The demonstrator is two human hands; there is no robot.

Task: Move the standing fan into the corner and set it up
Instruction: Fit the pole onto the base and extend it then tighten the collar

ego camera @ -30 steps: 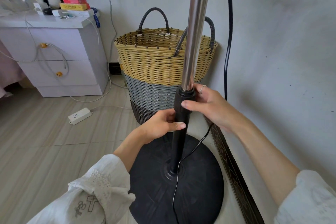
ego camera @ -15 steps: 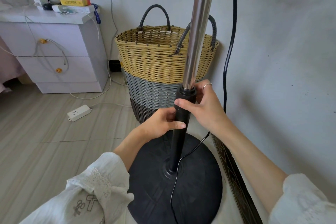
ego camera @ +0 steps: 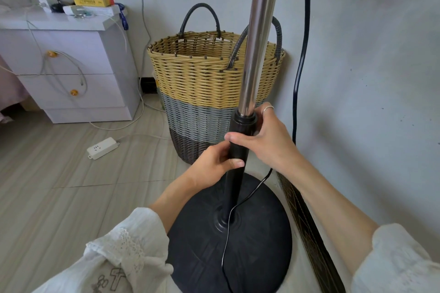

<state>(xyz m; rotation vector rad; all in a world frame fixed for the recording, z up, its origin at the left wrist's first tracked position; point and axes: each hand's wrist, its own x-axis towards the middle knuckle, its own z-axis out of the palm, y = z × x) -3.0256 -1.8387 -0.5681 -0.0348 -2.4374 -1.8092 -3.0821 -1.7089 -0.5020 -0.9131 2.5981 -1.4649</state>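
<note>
The standing fan's round black base [ego camera: 259, 245] rests on the floor close to the right wall. A black lower tube [ego camera: 234, 188] rises from it, and a chrome pole [ego camera: 258, 38] runs out of the top of the frame; the fan head is out of view. My right hand [ego camera: 266, 140] wraps the black collar [ego camera: 245, 122] where the chrome pole enters. Just below it, my left hand [ego camera: 214, 164] grips the black tube. A thin black cord [ego camera: 228, 228] trails over the base.
A woven yellow-and-grey basket [ego camera: 209, 93] stands right behind the pole in the corner. A white nightstand [ego camera: 71, 64] with boxes and plush toys sits at left. A white power strip [ego camera: 102, 148] lies on the floor. A thick black cable [ego camera: 301, 54] hangs down the right wall.
The view has tilted a little, so the collar and my hands sit slightly higher against the basket. Both hands stay on the tube; my right hand has wrapped further around the collar.
</note>
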